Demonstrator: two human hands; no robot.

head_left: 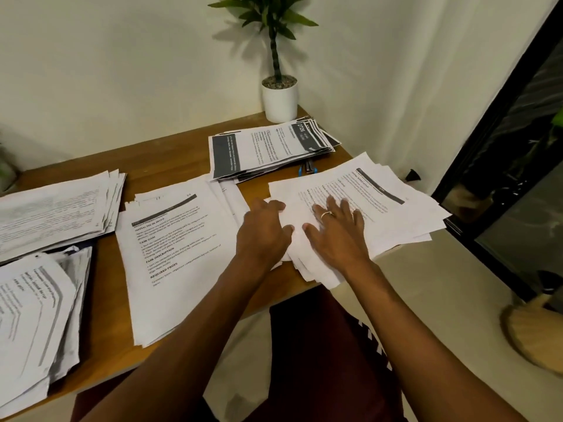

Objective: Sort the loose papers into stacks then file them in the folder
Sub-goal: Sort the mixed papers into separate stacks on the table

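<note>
From the head camera, what matters is the loose pile (380, 208) at the right end of the wooden surface (170, 166); it lies directly under both hands, fanned and askew, its long axis running from the near edge away to the far right, with corners hanging past the surface's edge. The right hand (338, 233) rests flat on the top sheet, fingers (345, 208) spread, a ring on one of them; the left hand (263, 229) sits at the pile's left edge, its fingers bent down over that edge and the thumb laid on the paper; whether a sheet is pinched there I cannot tell.

The left hand is the nearer to the centre stack (176, 254), which lies just beside it, squarer and text upward; I'd judge that a sheet drawn off goes that way, or back to the dark-banded stack (268, 150) behind. Two more lie well apart on the left: a fanned left stack (54, 214) and a curled, creased front stack (30, 315).

The sheets are thin, limp, matte white with black print; they look apt to slide on one another. I can make out no folder for certain; a white plant pot (279, 99) stands at the back corner.
</note>
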